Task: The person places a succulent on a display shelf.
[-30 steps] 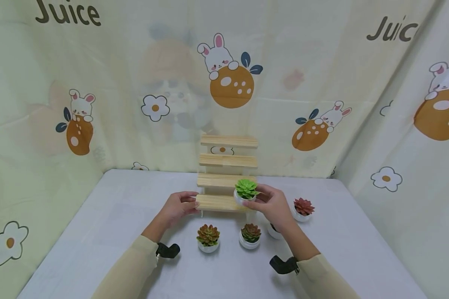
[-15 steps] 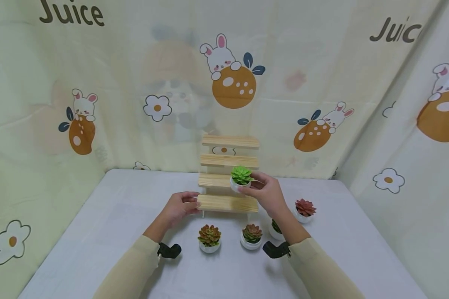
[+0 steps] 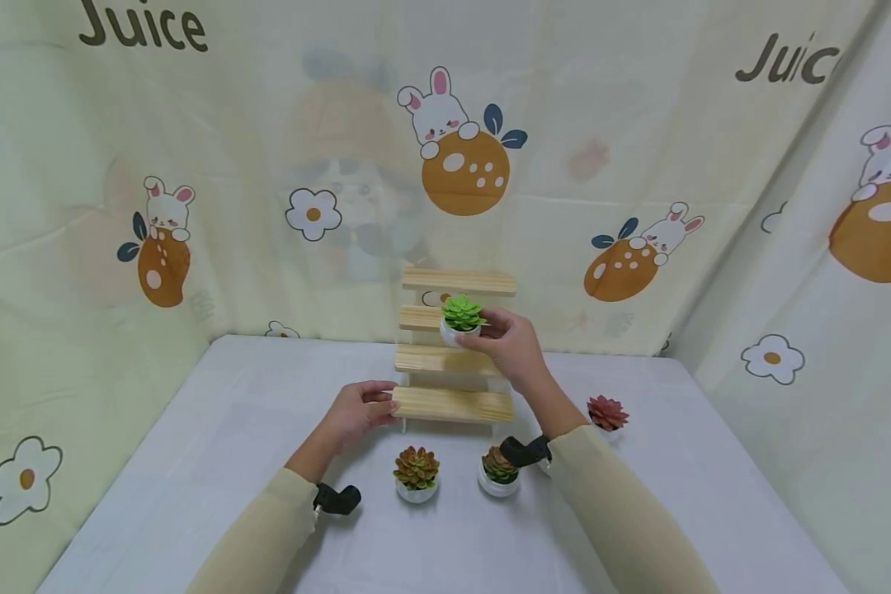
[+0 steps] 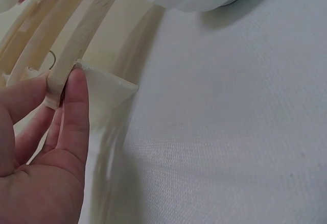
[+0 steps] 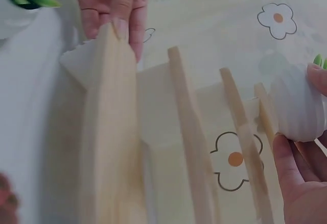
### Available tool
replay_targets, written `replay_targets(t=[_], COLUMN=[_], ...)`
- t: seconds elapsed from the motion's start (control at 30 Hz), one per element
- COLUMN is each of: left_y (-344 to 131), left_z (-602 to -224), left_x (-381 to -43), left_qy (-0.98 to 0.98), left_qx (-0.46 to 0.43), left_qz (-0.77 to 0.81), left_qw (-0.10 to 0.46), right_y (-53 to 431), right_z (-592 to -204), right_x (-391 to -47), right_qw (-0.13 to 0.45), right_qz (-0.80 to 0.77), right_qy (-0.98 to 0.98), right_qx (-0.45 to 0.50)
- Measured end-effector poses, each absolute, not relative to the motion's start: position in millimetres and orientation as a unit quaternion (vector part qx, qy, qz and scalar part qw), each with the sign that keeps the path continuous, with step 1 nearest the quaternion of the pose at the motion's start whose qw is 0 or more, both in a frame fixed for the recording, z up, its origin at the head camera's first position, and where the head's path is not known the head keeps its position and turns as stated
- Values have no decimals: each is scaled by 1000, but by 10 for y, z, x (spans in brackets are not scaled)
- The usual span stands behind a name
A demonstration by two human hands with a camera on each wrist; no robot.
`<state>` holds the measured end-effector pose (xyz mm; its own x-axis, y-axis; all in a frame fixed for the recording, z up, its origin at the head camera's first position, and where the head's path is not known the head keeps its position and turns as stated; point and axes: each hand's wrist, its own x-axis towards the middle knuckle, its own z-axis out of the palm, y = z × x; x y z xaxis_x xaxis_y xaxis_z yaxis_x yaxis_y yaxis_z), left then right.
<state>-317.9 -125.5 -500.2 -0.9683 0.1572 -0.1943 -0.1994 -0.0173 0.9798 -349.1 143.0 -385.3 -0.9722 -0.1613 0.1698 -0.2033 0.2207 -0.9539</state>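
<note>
Pale wood is noted in the four boards of a stepped rack [image 3: 445,358], which is stood near the middle of the far edge of the table [image 3: 252,429]. A green succulent [image 3: 463,312] in a white pot [image 3: 456,333] is held upright in the right hand [image 3: 512,345], in front of the second board from the top. The right grip is closed round the pot, with thumb and fingers set against its wall. Whether the board is touched by the pot cannot be told.

The left end of the lowest board [image 3: 453,404] is pinched by the left hand [image 3: 352,414]; this grip is narrow, with the board taken between thumb and fingers.

On the table, an orange-brown succulent [image 3: 416,469] is placed on the near side of the rack, below its left end. A reddish-green succulent [image 3: 494,473] is placed below the right end and is partly covered by a black wrist device [image 3: 523,451]. A red succulent [image 3: 606,412] is seen between the rack and the table's right edge. The far edge is backed by a printed curtain [image 3: 230,99].
</note>
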Motion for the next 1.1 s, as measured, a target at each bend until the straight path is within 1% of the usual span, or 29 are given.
replay_targets(t=[0.17,0.57,0.73,0.93,1.1], left_y=[-1252,-1231,-1224,-1231,-1248], left_z=[-5004,-5012,-4994,-4990,-4990], left_x=[-3170,-3156,-3143,-3139,-3140], left_qy=[689,689,685,690,692], left_qx=[-18,-13,-9,-7,-6], left_qz=[715,715,719,714,712], left_qw=[122,119,118,120,121], right_y=[1308,1096,1006,873,777], right_z=[-3761,-3552,-3503,-3470,-3446], right_x=[-3640,-3961,-4074,-4224,-4325], right_qw=[22,72,76,73,87], right_qz=[606,574,580,577,569], right_qy=[-784,-805,-798,-803,-808], right_qx=[131,131,143,127,122])
